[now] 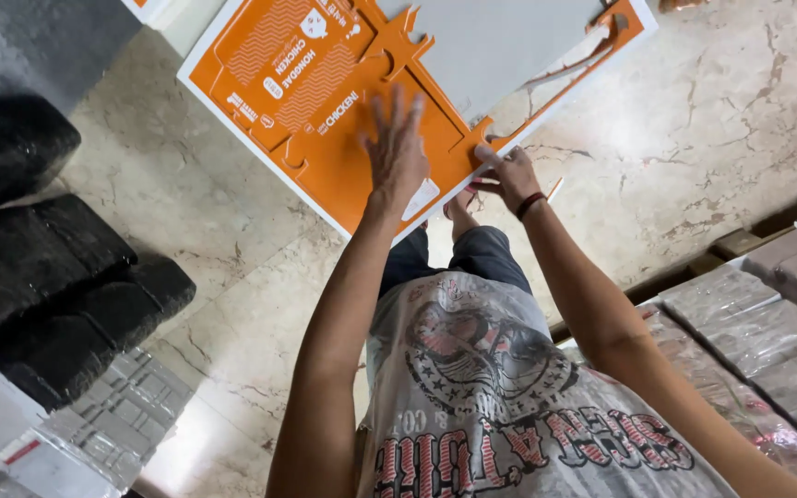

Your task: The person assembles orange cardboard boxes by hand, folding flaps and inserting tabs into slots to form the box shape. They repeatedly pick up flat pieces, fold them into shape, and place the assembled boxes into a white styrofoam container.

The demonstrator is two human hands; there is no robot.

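I am looking down past my own printed grey shirt (500, 397) at a marble floor (694, 138). An orange die-cut cardboard sheet (325, 83) with white edging and white printing is lying flat on that floor in front of my feet, and a plain grey sheet (500, 46) is overlapping its upper right part.

My left hand (397, 148) is pressing flat on the orange sheet, fingers spread wide and blurred, so its grip is wide, closing on nothing. My right hand (507, 175), wearing a dark band at the wrist, is pinching the cut edge of the orange sheet near a notch; that grip is narrow and holding the cardboard's edge between thumb and fingers.

Black foam-like blocks (48, 267) are stacked at the left, well apart from the sheet. Wrapped bundles in clear film (758, 341) are sitting at the right, beside my right arm. More wrapped grey packs (113, 415) are lying at the lower left. My bare foot (461, 205) is showing just below the sheet's near edge, between my two hands.
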